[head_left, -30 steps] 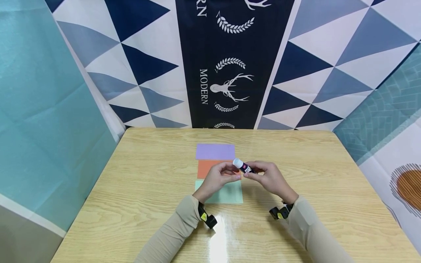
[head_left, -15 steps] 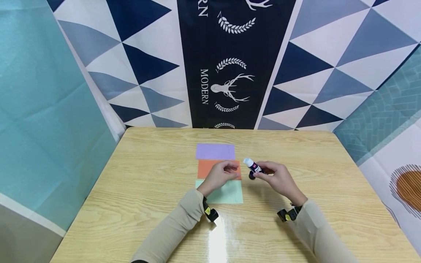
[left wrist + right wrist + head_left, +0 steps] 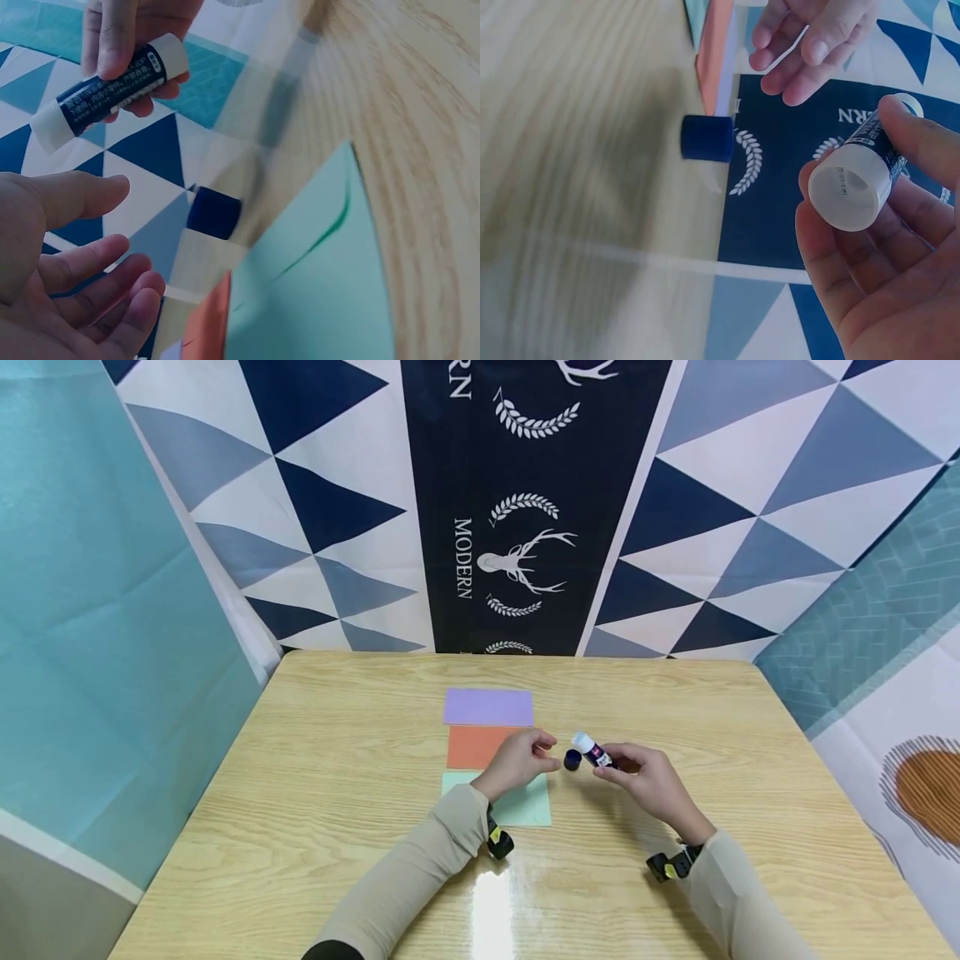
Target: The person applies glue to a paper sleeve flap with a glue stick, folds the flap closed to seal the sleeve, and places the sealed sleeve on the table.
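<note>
My right hand (image 3: 651, 781) grips a glue stick (image 3: 881, 146) between thumb and fingers, tilted above the table. Its barrel is dark blue with white print, and both ends are white. The dark blue cap (image 3: 572, 760) stands on the table, off the stick, between my two hands. My left hand (image 3: 522, 762) hovers just left of the cap, apart from it. In the left wrist view its thumb and loosely bent fingers (image 3: 97, 289) hold nothing. Under and behind that hand lie a mint green envelope (image 3: 528, 810), an orange one (image 3: 472, 747) and a purple one (image 3: 489, 707).
The light wooden table (image 3: 337, 760) carries the row of envelopes near its middle. A patterned cloth (image 3: 510, 510) hangs behind its far edge, with teal sheets (image 3: 112, 610) at the side. Each wrist wears a small black camera (image 3: 501, 843).
Both hands have moved right, the glue stick with the right hand. The left hand has come away from the stick. The cap now shows on the table, shifted slightly from half a second ago.
</note>
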Demonstrator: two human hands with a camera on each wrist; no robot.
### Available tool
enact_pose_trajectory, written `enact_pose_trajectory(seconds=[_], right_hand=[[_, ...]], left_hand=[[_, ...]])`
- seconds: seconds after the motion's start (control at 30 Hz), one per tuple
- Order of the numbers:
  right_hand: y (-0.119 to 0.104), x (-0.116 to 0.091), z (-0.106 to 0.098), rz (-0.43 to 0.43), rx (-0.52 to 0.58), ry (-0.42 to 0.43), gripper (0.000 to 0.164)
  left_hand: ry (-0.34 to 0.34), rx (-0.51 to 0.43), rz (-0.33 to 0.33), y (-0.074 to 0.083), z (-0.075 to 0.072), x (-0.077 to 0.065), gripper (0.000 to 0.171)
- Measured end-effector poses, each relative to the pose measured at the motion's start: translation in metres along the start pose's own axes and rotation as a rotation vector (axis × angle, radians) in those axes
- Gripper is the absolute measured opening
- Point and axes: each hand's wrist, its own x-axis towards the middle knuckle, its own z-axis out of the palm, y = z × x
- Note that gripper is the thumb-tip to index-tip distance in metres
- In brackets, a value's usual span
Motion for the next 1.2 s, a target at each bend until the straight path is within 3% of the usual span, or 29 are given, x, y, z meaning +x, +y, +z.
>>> enact_pose_trajectory(seconds=[0.7,1.03,1.2], right_hand=[[0.006,-0.008,-0.005,0.037,0.02,-0.001,0.036],[0.003,-0.007,-0.002,0.054,0.05,-0.019,0.039],[0.002,-0.005,0.0,0.042,0.065,-0.025,0.039]], left_hand=[[-0.003,0.225,-0.043,0.003,0.035,0.021,0.042],[0.016,0.227,-0.015,-0.003,0.039,0.026,0.029],[0.027,0.171,-0.021,-0.004,0.036,0.026,0.023]])
